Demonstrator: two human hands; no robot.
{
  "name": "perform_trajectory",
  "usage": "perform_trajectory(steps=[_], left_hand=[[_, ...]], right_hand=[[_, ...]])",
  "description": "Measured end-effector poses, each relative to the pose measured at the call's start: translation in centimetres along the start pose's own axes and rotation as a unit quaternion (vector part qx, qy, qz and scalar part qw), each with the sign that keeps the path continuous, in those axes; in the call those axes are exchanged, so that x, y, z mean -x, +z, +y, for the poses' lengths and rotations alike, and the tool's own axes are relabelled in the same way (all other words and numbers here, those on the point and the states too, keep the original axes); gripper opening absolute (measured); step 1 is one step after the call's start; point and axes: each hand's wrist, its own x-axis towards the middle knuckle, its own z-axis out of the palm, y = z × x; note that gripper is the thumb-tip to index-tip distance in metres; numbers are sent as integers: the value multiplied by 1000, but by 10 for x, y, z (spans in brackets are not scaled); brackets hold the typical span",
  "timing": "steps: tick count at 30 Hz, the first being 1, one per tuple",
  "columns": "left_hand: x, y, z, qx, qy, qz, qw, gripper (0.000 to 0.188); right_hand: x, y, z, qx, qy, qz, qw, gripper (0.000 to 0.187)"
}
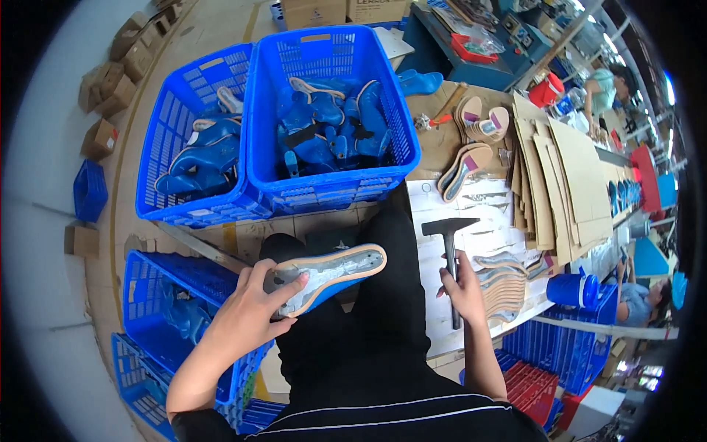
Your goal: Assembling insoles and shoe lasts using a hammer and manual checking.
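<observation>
My left hand [249, 303] is closed around the wide end of a blue shoe last [335, 269]. An insole with a grey patch and a pale rim lies along the upturned face of the last, which I hold above my lap. In my right hand [465, 289] is a hammer [451, 230], gripped by its dark handle with the head up. The hammer is over the white-covered worktable [434, 295], apart from the last. Beside my right hand, several insoles [504, 289] are stacked on the table.
Ahead stand two blue crates, the right one [331, 183] and the left one [193, 212], both holding blue lasts. More insoles [465, 168], pincers [434, 121] and cardboard sheets [571, 177] lie on the table. Another blue crate [143, 272] is at left. People work at far right.
</observation>
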Motion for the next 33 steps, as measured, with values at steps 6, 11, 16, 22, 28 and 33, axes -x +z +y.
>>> perform_trajectory(steps=[6, 11, 16, 22, 28, 33], left_hand=[[0, -3, -6, 8, -19, -24, 1000, 74], [4, -1, -11, 18, -12, -20, 1000, 76], [6, 0, -11, 19, -10, -26, 999, 76], [5, -2, -11, 18, -10, -33, 999, 76], [2, -2, -12, 18, -5, -20, 1000, 76], [2, 1, -9, 10, -2, -12, 1000, 76]], right_hand=[[45, 18, -110, 127, -141, -45, 981, 24], [55, 33, -115, 113, -91, -139, 980, 36], [55, 44, -104, 91, -28, -167, 981, 38], [50, 45, -103, 96, -18, -191, 977, 40], [35, 52, -82, 43, -28, -160, 986, 30], [-9, 79, -65, -269, -57, -87, 957, 12]])
